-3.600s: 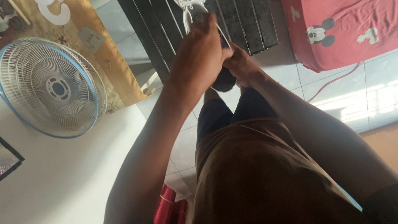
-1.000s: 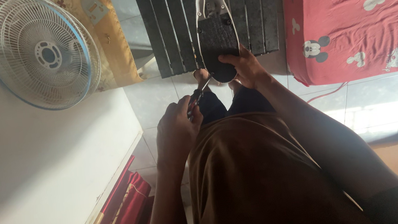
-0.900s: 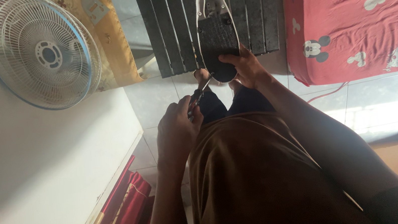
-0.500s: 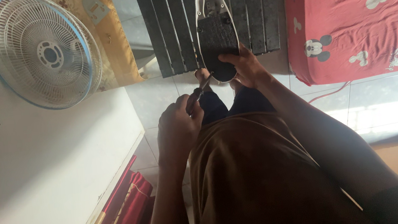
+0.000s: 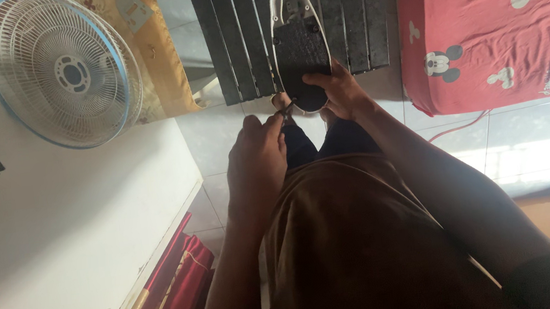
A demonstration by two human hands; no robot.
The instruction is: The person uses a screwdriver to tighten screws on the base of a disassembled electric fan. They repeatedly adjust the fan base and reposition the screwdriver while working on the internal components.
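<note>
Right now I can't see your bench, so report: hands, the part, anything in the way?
Right hand grips dark oval base. Left hand holds thin tool at its near edge. White fan sits apart, left. Nothing blocking.

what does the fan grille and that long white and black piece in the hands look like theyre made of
Fan grille: thin pale wire ribs, probably coated metal or plastic, with a blue rim. Long piece, held by the right hand: white moulded shell, likely plastic; its black panel looks matt, material unclear. The left hand holds a thin tool.
</note>
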